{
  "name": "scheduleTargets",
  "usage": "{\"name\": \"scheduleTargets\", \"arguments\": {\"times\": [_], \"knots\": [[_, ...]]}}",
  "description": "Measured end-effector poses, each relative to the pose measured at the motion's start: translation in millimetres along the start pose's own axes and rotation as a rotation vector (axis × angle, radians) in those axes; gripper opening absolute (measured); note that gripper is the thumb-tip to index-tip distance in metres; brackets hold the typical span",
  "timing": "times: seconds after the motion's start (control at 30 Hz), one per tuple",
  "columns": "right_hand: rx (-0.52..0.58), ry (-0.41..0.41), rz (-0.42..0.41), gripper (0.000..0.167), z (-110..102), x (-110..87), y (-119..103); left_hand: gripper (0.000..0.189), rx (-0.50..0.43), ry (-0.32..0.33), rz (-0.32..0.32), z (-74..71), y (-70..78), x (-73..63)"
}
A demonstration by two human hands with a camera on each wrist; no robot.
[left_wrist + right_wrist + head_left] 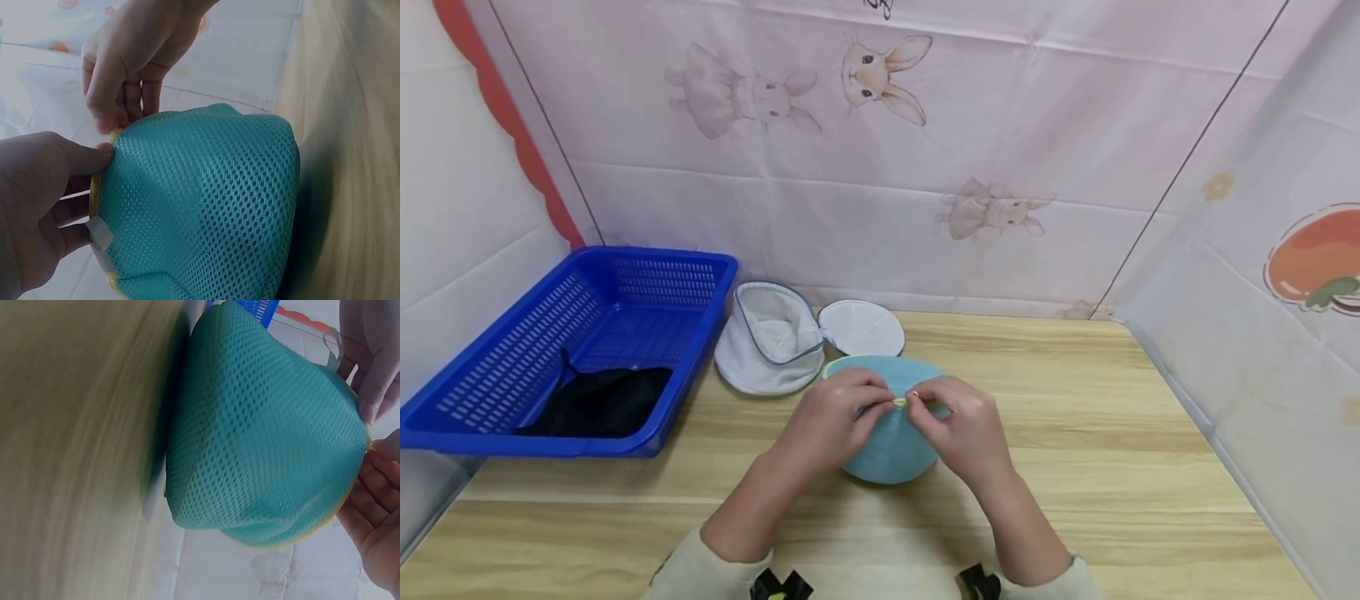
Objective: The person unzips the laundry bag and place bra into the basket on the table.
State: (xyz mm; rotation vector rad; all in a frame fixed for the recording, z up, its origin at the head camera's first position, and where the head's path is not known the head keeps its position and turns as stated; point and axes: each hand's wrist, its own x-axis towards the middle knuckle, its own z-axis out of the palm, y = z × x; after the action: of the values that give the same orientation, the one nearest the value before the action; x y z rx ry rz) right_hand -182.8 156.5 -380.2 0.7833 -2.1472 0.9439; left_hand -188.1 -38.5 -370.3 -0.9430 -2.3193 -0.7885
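A teal mesh laundry bag (891,458) with yellow edging stands on the table between both hands. My left hand (835,417) pinches the yellow zipper edge (95,194) between thumb and fingers. Close beside it, the right hand (964,421) pinches a small zipper pull (371,445) on that same edge. In the left wrist view a short white tab (100,234) sticks out below the left thumb. The bag's side is rounded out, and its inside is hidden in the wrist views.
At the left stands a blue plastic basket (696,367) with a black cloth item (598,404) inside. Behind the teal bag lies a white mesh bag (775,375), its round lid (861,327) folded back to the right. A printed cloth wall (820,217) closes the table's far side.
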Motion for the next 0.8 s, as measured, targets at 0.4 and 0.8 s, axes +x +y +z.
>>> {"name": "scheduleTargets", "arguments": {"times": [0.4, 0.8], "knots": [[-0.028, 0.023, 0.042, 0.011, -6, 0.9, 4, 0.004, -0.035, -0.062, -0.140, -13.7, -5.7, 3.6], [0.019, 0.014, -0.035, 0.009, 4, -0.2, -3, 0.007, -0.022, -0.072, -0.076, -5.8, 2.6, 1.5]]}}
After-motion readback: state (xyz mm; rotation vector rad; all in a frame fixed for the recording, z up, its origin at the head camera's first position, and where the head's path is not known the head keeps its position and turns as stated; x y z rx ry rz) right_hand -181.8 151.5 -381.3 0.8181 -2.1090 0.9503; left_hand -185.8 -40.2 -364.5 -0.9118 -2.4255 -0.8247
